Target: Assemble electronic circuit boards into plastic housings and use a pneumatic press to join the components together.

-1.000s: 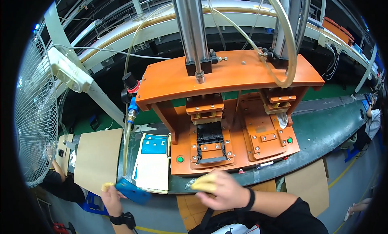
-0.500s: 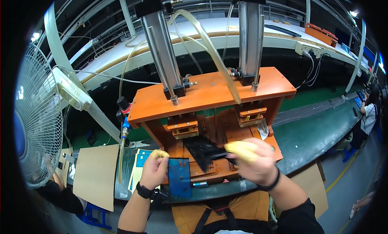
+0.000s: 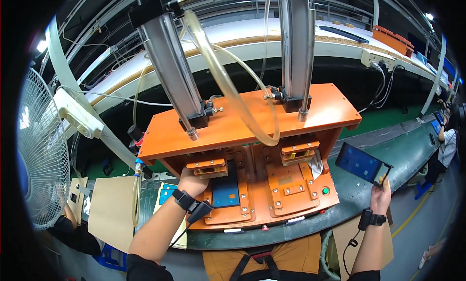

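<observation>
- The green workbench (image 3: pixel 374 155) carries the orange press (image 3: pixel 252 111), whose two fixtures are the holders in view.
- The right fixture (image 3: pixel 294 178) shows bare orange blocks and screws, with no panel on it; judging by that, nothing is under way at this side.
- The left fixture (image 3: pixel 245 203) holds a blue panel (image 3: pixel 226 191), lying flat, its upper end partly under the left press head (image 3: pixel 208 167). Loading here looks done or nearly so; pressing does not look done, since the head appears raised.
- Left of the press, cream sheets (image 3: pixel 180 238) lie with blue pieces (image 3: pixel 166 193) at their far end.
- The black-framed panel (image 3: pixel 359 163) is off the press, tilted above the bench on the right; setting it down is left to do. Whether it is finished cannot be told.
- The right hand (image 3: pixel 380 198) pinches that frame's lower corner, fingers closed on it.
- The left hand (image 3: pixel 194 183) is beside the blue panel, at the press head; its fingers are hidden, so their grip cannot be told.
</observation>
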The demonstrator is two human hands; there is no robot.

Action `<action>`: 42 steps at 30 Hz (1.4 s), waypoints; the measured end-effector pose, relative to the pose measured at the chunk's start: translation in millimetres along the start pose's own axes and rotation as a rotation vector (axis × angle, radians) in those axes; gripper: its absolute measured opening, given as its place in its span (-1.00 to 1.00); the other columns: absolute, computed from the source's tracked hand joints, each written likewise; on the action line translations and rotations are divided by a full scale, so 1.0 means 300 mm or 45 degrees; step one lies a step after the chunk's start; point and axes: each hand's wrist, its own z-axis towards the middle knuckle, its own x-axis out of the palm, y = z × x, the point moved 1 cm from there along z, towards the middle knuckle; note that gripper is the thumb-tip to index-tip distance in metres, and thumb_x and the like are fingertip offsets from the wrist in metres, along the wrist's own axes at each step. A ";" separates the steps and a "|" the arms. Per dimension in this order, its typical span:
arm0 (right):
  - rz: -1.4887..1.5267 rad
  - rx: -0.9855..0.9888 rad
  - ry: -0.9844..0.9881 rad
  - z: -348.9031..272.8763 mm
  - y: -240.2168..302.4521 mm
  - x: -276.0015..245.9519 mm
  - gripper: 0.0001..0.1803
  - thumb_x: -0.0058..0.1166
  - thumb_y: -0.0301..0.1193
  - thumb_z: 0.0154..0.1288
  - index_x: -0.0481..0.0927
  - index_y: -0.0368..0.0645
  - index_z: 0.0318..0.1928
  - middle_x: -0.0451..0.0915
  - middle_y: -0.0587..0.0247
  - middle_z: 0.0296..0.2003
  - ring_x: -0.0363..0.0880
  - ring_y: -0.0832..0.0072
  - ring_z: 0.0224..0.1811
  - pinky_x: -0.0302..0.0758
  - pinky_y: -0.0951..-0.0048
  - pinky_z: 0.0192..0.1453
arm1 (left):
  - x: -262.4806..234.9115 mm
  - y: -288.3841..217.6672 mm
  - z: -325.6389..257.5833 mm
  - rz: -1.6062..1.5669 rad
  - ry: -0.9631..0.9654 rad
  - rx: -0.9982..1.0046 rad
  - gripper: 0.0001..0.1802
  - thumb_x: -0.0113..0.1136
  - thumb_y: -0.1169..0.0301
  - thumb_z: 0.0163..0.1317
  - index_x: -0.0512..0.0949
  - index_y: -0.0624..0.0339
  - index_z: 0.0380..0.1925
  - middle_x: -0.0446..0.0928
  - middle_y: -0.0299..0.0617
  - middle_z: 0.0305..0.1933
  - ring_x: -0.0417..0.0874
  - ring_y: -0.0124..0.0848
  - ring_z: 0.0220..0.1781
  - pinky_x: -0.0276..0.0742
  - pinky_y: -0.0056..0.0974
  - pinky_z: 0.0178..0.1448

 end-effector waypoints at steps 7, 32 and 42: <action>-0.010 0.214 0.106 0.283 -0.252 0.131 -0.76 0.09 -0.27 0.43 0.57 -0.17 -0.07 0.63 0.30 -0.25 0.58 0.51 -0.23 0.53 0.50 -0.08 | 0.008 -0.025 0.112 -1.079 0.434 -0.334 -0.57 -0.13 0.32 0.46 0.30 -0.04 0.30 0.41 -0.20 0.29 0.40 -0.32 0.35 0.29 -0.23 0.43; -0.655 0.709 0.102 0.452 -0.351 0.315 -0.80 -0.14 -0.38 0.48 0.47 -0.27 -0.11 0.60 0.14 -0.34 0.65 0.41 -0.37 0.71 0.44 -0.26 | -0.020 -0.175 0.054 0.014 0.467 -0.295 -0.64 0.01 0.26 0.41 0.40 -0.01 0.17 0.47 -0.22 0.21 0.48 -0.30 0.26 0.39 -0.25 0.35; -0.583 0.727 -0.014 0.556 -0.432 0.297 -0.69 -0.20 -0.33 0.51 0.41 -0.42 -0.14 0.61 0.05 -0.36 0.65 0.37 -0.45 0.69 0.48 -0.39 | -0.039 -0.371 0.014 0.475 0.510 -0.011 -0.62 0.20 0.31 0.28 0.49 0.11 0.09 0.57 -0.14 0.06 0.58 -0.24 0.13 0.49 -0.19 0.21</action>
